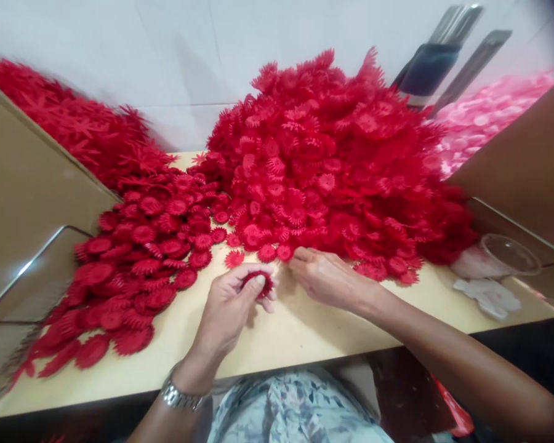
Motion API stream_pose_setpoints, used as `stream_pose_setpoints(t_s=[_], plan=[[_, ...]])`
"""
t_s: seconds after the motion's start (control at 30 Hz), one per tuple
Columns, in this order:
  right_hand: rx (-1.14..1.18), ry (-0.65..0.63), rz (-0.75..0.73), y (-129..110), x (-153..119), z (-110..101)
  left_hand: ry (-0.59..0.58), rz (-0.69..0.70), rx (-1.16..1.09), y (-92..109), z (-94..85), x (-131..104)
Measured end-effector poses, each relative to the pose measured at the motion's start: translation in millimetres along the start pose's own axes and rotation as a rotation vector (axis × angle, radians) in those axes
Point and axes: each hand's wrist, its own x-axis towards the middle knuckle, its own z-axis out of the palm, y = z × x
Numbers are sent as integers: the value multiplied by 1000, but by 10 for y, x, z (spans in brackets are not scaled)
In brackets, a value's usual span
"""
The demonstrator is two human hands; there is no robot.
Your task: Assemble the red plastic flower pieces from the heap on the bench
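My left hand (233, 301) holds a dark red, fringed fabric flower piece (261, 282), with the thumb pressed on its middle. To its right, my right hand (325, 277) reaches to the front edge of a big heap of red fringed petal pieces (314, 166). The fingertips are bent together against a small red petal piece (284, 252); whether they grip it is hard to see. Just above my left hand lies a loose red petal piece (234, 258). On the left spreads a pile of flat, round, darker red flower pieces (138, 271).
Cardboard panels (32, 178) wall both sides, with bent metal wires. Star-shaped red pieces (78, 129) are heaped at back left, pink pieces (484, 117) at back right. A clear plastic cup (508, 255) and a crumpled white scrap (487, 296) lie at right on the pale table (351, 335).
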Motion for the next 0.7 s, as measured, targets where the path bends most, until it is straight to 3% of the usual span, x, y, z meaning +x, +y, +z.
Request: stream_pose_setpoints(t_s=[0.1,0.2,0.43,0.7], plan=[[152,144,-14,36,-22,9,-39,-109,-287,-8,83,-44],[300,290,-51,77,-137,13,-54,-163,-381,-37,139,-73],[381,427,-129,-38,-449,181,-11,-181,-331,-108,305,-121],[564,507,-1,-166,-565,150,-119,-223,-232,-169,423,-191]])
